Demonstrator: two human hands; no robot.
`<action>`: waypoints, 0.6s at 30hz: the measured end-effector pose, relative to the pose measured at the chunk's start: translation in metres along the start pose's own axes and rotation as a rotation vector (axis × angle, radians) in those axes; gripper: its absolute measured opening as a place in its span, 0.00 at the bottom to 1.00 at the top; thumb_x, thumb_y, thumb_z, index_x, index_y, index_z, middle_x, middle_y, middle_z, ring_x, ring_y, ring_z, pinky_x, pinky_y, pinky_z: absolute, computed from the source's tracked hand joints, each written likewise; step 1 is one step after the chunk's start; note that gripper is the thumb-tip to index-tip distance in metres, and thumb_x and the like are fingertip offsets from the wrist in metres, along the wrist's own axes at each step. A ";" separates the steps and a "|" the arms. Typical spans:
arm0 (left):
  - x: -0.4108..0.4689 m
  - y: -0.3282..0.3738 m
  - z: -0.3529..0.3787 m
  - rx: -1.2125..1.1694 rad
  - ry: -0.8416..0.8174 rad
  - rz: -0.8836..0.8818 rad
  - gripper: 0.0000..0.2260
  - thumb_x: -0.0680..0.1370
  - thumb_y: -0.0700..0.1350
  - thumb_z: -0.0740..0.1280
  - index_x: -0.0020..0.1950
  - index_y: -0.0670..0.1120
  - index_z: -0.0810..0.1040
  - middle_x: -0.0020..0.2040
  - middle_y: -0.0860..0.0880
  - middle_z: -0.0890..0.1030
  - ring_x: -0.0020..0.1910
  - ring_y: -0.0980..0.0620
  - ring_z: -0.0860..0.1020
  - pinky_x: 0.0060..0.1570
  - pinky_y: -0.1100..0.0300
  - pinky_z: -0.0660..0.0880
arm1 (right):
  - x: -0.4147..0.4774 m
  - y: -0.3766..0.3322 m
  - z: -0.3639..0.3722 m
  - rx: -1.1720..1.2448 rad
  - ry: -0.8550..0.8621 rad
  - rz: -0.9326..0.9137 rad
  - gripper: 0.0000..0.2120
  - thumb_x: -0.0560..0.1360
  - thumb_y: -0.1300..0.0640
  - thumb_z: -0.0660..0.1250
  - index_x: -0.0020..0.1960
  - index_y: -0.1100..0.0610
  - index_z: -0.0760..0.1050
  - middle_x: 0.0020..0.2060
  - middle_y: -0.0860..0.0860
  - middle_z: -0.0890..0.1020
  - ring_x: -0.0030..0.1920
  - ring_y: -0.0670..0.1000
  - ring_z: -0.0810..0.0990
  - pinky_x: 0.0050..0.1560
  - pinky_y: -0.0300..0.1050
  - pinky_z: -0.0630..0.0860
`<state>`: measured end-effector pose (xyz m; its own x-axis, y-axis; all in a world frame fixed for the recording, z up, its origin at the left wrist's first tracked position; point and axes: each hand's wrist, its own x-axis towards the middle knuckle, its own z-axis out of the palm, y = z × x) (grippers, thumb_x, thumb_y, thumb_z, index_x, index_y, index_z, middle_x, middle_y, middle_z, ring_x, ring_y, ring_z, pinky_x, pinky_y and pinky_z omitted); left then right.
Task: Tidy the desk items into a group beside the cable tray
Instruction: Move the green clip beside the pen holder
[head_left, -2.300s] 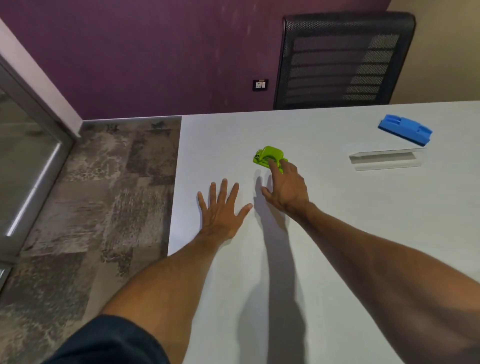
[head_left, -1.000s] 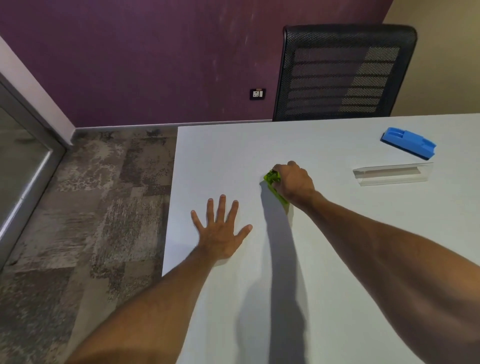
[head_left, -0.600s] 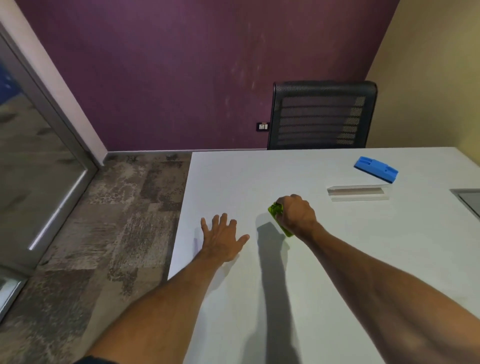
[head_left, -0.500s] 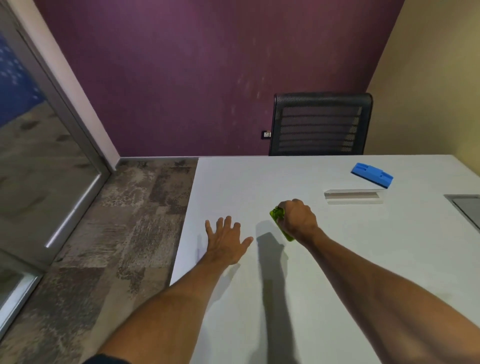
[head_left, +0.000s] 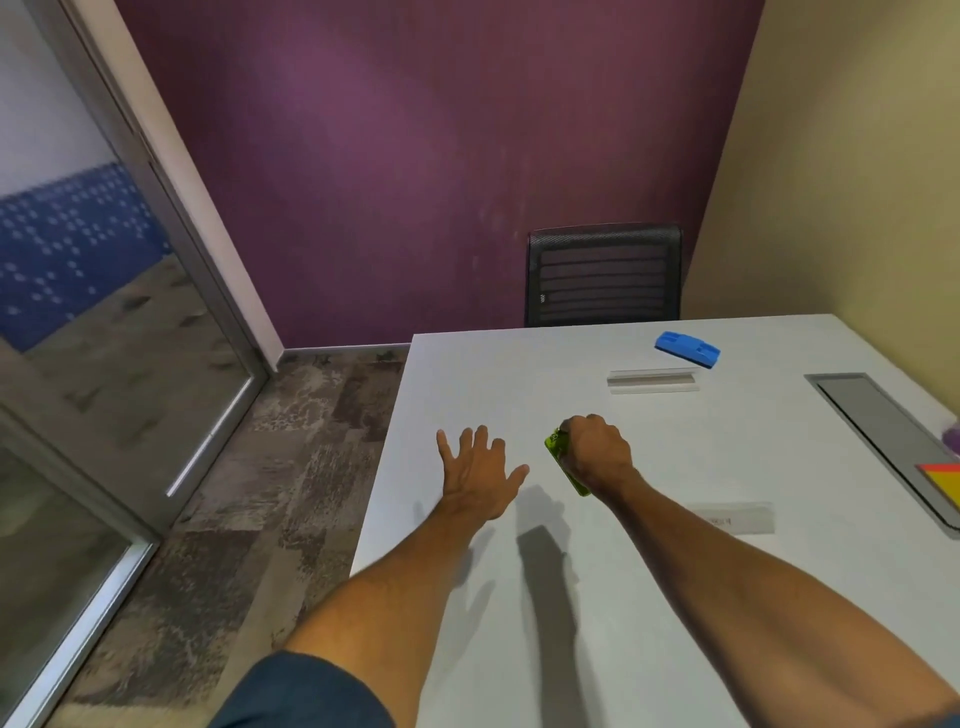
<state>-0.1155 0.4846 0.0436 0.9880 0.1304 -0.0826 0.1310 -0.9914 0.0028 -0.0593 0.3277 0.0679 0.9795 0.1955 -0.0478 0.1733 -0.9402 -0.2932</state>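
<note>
My right hand (head_left: 597, 457) is closed around a bright green stapler-like item (head_left: 563, 465), held just above the white desk (head_left: 519, 384); only its left edge shows past my fingers. My left hand (head_left: 475, 480) lies flat on the desk with fingers spread, holding nothing. A blue eraser-like block (head_left: 687, 349) lies far back on the desk. A clear plastic holder (head_left: 652, 381) sits in front of it. A transparent ruler (head_left: 737, 517) lies right of my right forearm. The grey recessed cable tray (head_left: 883, 421) runs along the desk's right side.
A black mesh chair (head_left: 602, 275) stands behind the desk's far edge. A yellow and red pad (head_left: 943, 480) and something purple (head_left: 951, 434) sit at the right frame edge by the tray. The desk's left edge drops to patterned carpet (head_left: 249, 493); a glass partition (head_left: 104, 364) stands at left.
My right hand closed over the green item and lifted it off the desk. My head tilted up and right, bringing the cable tray, ruler and pad into view. The left hand stayed flat.
</note>
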 end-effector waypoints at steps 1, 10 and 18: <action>-0.009 0.006 -0.002 -0.001 0.003 0.008 0.30 0.79 0.65 0.49 0.75 0.49 0.63 0.78 0.44 0.56 0.78 0.42 0.53 0.71 0.34 0.39 | -0.011 0.003 -0.004 -0.008 0.006 0.004 0.14 0.75 0.54 0.67 0.60 0.56 0.76 0.54 0.56 0.78 0.53 0.58 0.79 0.49 0.46 0.75; -0.099 0.066 -0.026 -0.038 0.069 0.116 0.30 0.80 0.64 0.50 0.76 0.49 0.62 0.79 0.44 0.55 0.78 0.42 0.52 0.71 0.34 0.38 | -0.116 0.041 -0.055 -0.059 0.100 0.057 0.13 0.74 0.56 0.68 0.57 0.58 0.77 0.52 0.58 0.80 0.51 0.59 0.81 0.48 0.49 0.78; -0.174 0.134 -0.037 -0.063 0.076 0.205 0.29 0.80 0.64 0.50 0.75 0.49 0.63 0.78 0.44 0.56 0.78 0.42 0.52 0.71 0.35 0.38 | -0.215 0.108 -0.095 -0.046 0.150 0.139 0.11 0.76 0.56 0.65 0.57 0.58 0.76 0.52 0.58 0.79 0.51 0.59 0.80 0.46 0.47 0.76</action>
<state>-0.2673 0.3297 0.0954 0.9975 -0.0704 0.0013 -0.0703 -0.9947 0.0745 -0.2418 0.1577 0.1376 0.9980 0.0220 0.0591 0.0361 -0.9676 -0.2498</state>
